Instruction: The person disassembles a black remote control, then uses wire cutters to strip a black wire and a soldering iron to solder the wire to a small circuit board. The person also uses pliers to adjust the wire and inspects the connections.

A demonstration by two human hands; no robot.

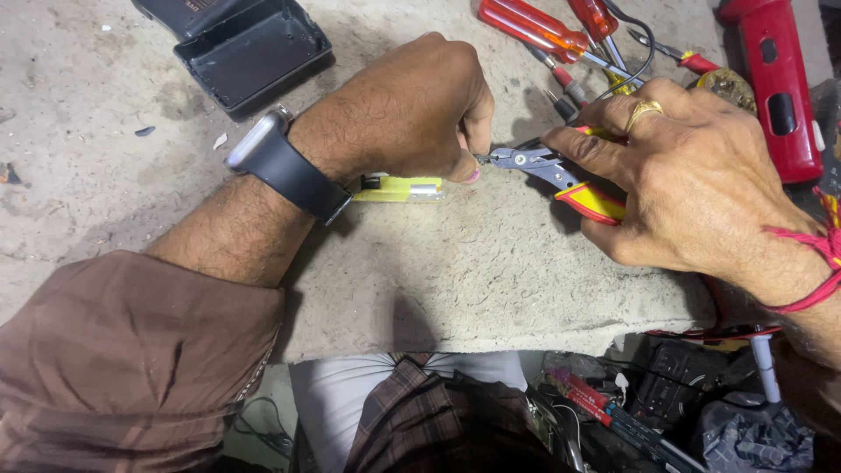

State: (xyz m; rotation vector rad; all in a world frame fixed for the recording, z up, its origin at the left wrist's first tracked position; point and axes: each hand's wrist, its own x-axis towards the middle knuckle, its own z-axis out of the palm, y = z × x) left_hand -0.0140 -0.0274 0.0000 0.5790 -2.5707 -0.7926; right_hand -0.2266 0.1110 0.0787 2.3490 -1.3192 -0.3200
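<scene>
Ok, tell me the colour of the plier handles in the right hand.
Red and yellow handles, clearest in the head view.

Left hand (412, 114) curled into a loose fist, fingertips pinched; right hand (692, 184) clenched opposite — knuckles up, forearms angled inward.

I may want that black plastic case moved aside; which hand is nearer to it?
Left. The left hand lies just right of the black case; the right hand, holding pliers, is farther right.

One head-worn camera looks steeply down, close over the worn workbench (491, 280) and its near edge.
</scene>
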